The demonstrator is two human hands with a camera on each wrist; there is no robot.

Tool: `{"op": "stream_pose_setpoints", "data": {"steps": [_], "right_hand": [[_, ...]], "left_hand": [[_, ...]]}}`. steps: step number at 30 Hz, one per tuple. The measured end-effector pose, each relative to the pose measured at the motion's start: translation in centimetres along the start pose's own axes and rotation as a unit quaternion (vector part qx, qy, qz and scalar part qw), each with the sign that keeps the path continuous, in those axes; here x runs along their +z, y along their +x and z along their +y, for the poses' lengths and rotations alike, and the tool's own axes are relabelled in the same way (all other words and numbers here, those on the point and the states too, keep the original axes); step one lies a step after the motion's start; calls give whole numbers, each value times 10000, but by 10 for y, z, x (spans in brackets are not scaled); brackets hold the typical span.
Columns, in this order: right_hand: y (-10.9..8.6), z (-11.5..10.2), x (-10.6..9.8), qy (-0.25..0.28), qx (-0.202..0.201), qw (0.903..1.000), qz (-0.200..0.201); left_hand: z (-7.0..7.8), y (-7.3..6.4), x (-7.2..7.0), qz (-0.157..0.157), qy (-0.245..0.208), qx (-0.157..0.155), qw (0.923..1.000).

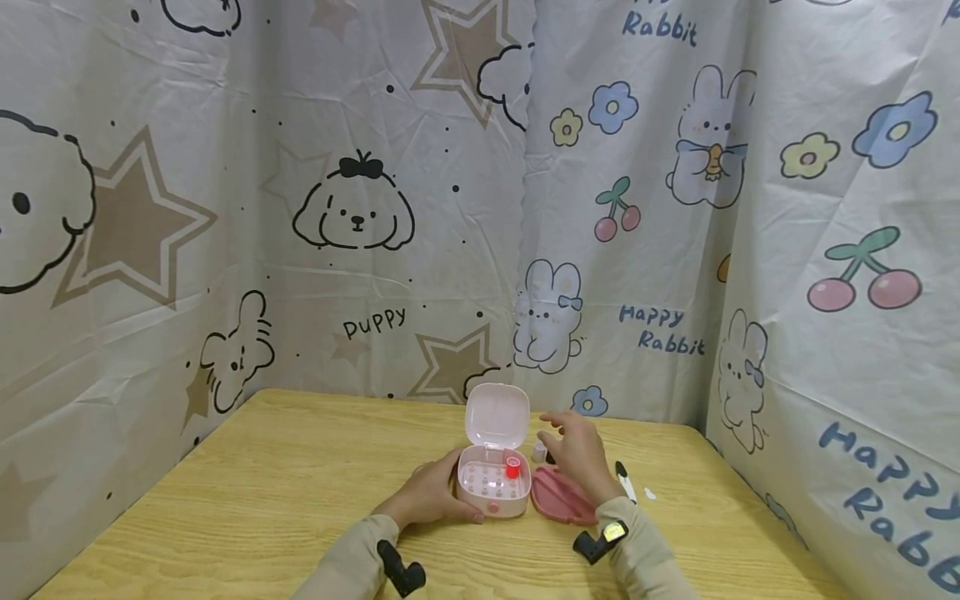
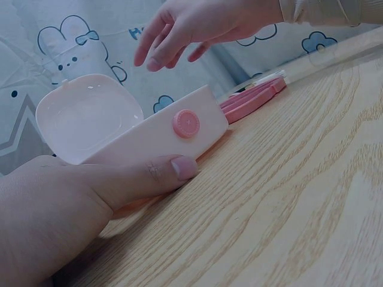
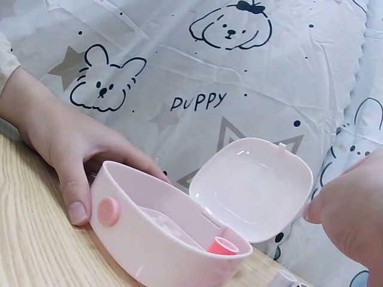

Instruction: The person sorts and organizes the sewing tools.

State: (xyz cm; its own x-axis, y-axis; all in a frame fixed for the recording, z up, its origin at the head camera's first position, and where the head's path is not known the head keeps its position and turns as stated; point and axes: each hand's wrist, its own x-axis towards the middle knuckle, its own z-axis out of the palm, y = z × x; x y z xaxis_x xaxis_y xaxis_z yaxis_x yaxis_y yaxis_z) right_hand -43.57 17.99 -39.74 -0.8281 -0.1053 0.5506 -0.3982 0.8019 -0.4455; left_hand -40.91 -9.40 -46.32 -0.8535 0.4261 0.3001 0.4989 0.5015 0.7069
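A pale pink sewing box (image 1: 493, 506) stands on the table with its lid (image 1: 497, 414) swung up at the back. Its round pink button faces front. My left hand (image 1: 431, 493) grips the box's left side, thumb along the front wall (image 2: 143, 140). Inside, a small red spool (image 1: 513, 468) sits at the right, among rows of short clear pegs. My right hand (image 1: 579, 450) hovers right of the box, fingers loosely bent and holding nothing visible. Below it stand a white spool (image 1: 539, 452) and a dark one (image 1: 551, 458), partly hidden by the hand.
A darker pink tray-like piece (image 1: 557, 498) lies against the box's right side, partly under my right forearm. Beyond it are a slim black-and-white tool (image 1: 625, 481) and a small white piece (image 1: 650, 493). Printed curtains (image 1: 337, 275) hang around the wooden table (image 1: 300, 467).
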Motion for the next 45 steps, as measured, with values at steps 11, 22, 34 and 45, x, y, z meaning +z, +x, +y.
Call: {"op": "stream_pose_setpoints", "data": {"steps": [11,22,34,45], "right_hand": [[-1,17,-5,-50,45,9995,296],[-4,40,-4,-72,292,9992,251],[-13,58,4,-388,530,9976,-211],[-15,65,10,-625,673,9948,-435]], "left_hand": [[1,-1,-1,-10,31,-31,10000],[2,-2,-2,-5,69,-18,10000],[5,-2,-2,-51,-190,-112,9997],[5,-2,-2,-39,-122,-71,9999]]}}
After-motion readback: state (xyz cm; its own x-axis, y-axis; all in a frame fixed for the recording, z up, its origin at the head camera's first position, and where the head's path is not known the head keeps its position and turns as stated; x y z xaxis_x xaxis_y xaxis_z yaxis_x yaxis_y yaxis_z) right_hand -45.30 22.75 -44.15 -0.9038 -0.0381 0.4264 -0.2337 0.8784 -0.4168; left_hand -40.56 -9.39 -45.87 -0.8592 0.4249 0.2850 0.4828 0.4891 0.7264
